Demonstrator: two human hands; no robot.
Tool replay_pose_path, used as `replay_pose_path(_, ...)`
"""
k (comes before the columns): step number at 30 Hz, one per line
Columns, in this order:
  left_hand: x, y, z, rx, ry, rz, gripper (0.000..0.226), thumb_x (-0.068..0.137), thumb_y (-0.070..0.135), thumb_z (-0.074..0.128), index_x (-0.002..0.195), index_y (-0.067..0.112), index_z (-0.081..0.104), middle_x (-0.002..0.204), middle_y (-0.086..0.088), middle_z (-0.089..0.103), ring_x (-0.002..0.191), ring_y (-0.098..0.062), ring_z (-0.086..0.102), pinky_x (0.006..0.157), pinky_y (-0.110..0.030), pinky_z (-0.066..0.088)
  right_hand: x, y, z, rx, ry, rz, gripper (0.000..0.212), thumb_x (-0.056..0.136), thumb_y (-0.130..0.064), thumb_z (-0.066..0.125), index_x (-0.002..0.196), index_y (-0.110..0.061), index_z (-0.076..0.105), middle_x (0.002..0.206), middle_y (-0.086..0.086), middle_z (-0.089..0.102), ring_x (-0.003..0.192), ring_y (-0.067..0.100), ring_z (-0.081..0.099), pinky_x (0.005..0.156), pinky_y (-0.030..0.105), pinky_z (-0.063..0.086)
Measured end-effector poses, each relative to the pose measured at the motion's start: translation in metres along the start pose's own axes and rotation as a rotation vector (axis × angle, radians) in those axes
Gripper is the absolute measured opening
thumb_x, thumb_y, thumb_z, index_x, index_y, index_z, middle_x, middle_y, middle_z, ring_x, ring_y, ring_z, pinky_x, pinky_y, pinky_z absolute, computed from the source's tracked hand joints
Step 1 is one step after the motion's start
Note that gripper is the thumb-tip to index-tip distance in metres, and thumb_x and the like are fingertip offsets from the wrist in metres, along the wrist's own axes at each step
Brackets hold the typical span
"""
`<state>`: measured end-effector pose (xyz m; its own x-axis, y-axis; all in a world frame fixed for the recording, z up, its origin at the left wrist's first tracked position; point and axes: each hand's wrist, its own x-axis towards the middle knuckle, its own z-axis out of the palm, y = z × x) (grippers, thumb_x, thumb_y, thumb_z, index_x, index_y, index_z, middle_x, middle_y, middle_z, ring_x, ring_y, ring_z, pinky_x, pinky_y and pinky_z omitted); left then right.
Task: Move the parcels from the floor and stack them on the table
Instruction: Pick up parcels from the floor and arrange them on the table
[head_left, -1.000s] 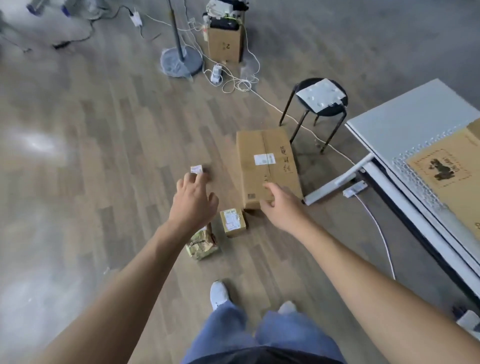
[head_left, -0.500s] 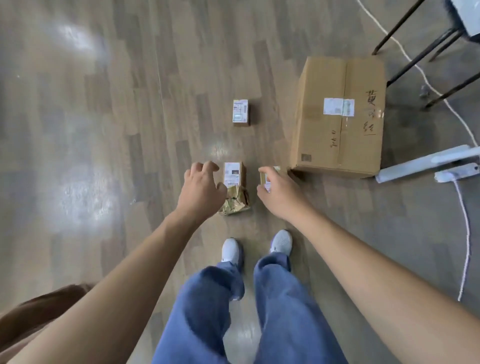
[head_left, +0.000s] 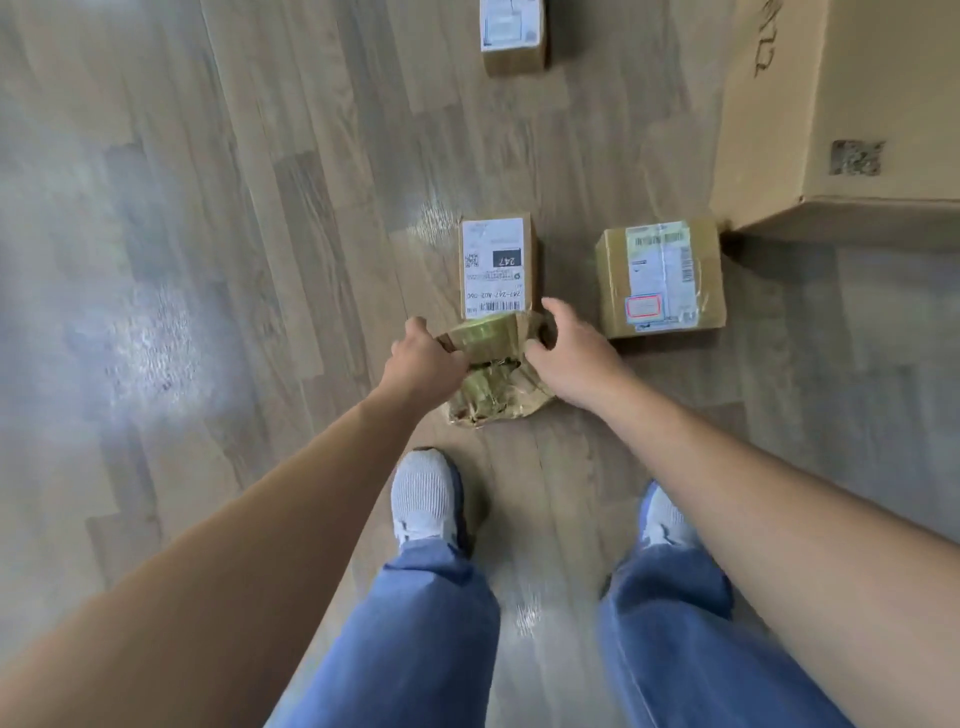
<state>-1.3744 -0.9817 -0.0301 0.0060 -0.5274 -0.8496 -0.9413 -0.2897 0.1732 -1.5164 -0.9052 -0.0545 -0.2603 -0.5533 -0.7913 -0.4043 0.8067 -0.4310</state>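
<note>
Your crumpled parcel (head_left: 491, 400) is brown with yellow-green tape; the small box (head_left: 496, 265) is brown with a white label; your jeans (head_left: 431, 634) are blue, your shoes (head_left: 423, 493) white.

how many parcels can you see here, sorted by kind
small labelled boxes: 3
large carton: 1
crumpled taped parcel, gripped by the left hand and the right hand: 1
total: 5
</note>
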Motion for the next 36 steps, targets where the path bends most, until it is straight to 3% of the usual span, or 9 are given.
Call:
replay_pose_path(3, 0.034, -0.019, 0.019, -0.118, -0.055, -0.068, 0.060, 0.090, 0.021, 0.049, 0.143, 0.009, 0.026, 0.108, -0.008, 0.051, 0.081, -0.017, 0.053, 0.074, -0.034, 0.049, 0.023, 0.012, 0.033, 0.091, -0.044, 0.046, 0.067, 0.095, -0.029, 0.050, 0.153, -0.028, 0.017, 0.136, 0.010, 0.053, 0.107, 0.028, 0.056, 0.078, 0.027, 0.038)
replay_pose_path(7, 0.025, -0.024, 0.025, -0.192, -0.052, -0.045, 0.052, 0.084, 0.017, 0.057, 0.132, 0.014, 0.038, 0.094, 0.001, 0.051, 0.075, -0.012, 0.050, 0.071, -0.036, 0.052, 0.010, 0.016, 0.031, 0.281, -0.060, 0.152, 0.064, 0.091, -0.027, 0.051, 0.146, -0.042, 0.022, 0.116, -0.002, 0.056, 0.091, 0.023, 0.061, 0.068, 0.042, 0.060)
replay_pose_path(11, -0.049, -0.002, 0.000, -0.203, -0.002, 0.081, 0.072, 0.082, 0.017, 0.064, 0.143, 0.019, 0.027, 0.111, 0.003, 0.054, 0.083, -0.014, 0.055, 0.079, -0.032, 0.049, -0.050, -0.001, -0.025, 0.272, 0.002, 0.152, 0.060, 0.088, -0.030, 0.053, 0.141, -0.041, 0.028, 0.097, -0.005, 0.061, 0.085, 0.027, 0.066, 0.073, 0.050, 0.058)
replay_pose_path(13, -0.095, 0.021, -0.022, -0.277, -0.003, 0.100, 0.080, 0.082, 0.019, 0.068, 0.147, 0.018, 0.021, 0.112, 0.004, 0.049, 0.088, -0.014, 0.055, 0.079, -0.029, 0.043, -0.091, -0.017, -0.066, 0.303, 0.028, 0.158, 0.056, 0.088, -0.033, 0.053, 0.139, -0.040, 0.029, 0.099, -0.001, 0.062, 0.085, 0.026, 0.065, 0.067, 0.049, 0.060)
replay_pose_path(16, -0.164, 0.064, -0.064, -0.324, 0.029, 0.186, 0.067, 0.077, 0.017, 0.072, 0.135, 0.017, 0.039, 0.104, 0.009, 0.058, 0.087, -0.009, 0.055, 0.076, -0.026, 0.044, -0.157, -0.047, -0.131, 0.365, 0.092, 0.154, 0.055, 0.090, -0.033, 0.052, 0.139, -0.040, 0.027, 0.098, -0.001, 0.057, 0.085, 0.022, 0.061, 0.051, 0.044, 0.060)
replay_pose_path(19, -0.231, 0.104, -0.110, -0.358, 0.040, 0.282, 0.058, 0.075, 0.016, 0.075, 0.126, 0.018, 0.047, 0.097, 0.011, 0.058, 0.076, 0.001, 0.054, 0.062, -0.019, 0.042, -0.226, -0.081, -0.190, 0.418, 0.184, 0.139, 0.053, 0.093, -0.033, 0.053, 0.141, -0.036, 0.027, 0.112, -0.003, 0.054, 0.080, 0.015, 0.057, 0.050, 0.043, 0.059)
replay_pose_path(23, -0.316, 0.153, -0.165, -0.379, 0.003, 0.439, 0.058, 0.078, 0.015, 0.073, 0.129, 0.022, 0.047, 0.104, 0.005, 0.056, 0.068, -0.004, 0.057, 0.054, -0.017, 0.045, -0.316, -0.116, -0.252, 0.519, 0.289, 0.130, 0.055, 0.095, -0.034, 0.052, 0.143, -0.033, 0.024, 0.119, -0.006, 0.043, 0.087, 0.020, 0.058, 0.052, 0.045, 0.060)
replay_pose_path(30, -0.446, 0.207, -0.188, -0.268, -0.115, 0.714, 0.070, 0.078, 0.025, 0.075, 0.139, 0.032, 0.041, 0.123, 0.000, 0.050, 0.108, -0.020, 0.059, 0.087, -0.034, 0.052, -0.460, -0.117, -0.314, 0.683, 0.451, 0.165, 0.057, 0.096, -0.039, 0.051, 0.144, -0.044, 0.021, 0.121, -0.010, 0.041, 0.088, 0.019, 0.058, 0.053, 0.043, 0.060)
replay_pose_path(36, -0.556, 0.231, -0.148, -0.118, -0.205, 0.887, 0.074, 0.073, 0.051, 0.071, 0.139, 0.039, 0.040, 0.121, 0.008, 0.057, 0.104, -0.013, 0.062, 0.093, -0.041, 0.051, -0.573, -0.064, -0.348, 0.822, 0.592, 0.235, 0.044, 0.099, -0.040, 0.047, 0.139, -0.037, 0.031, 0.119, 0.000, 0.047, 0.081, 0.018, 0.054, 0.053, 0.050, 0.059)
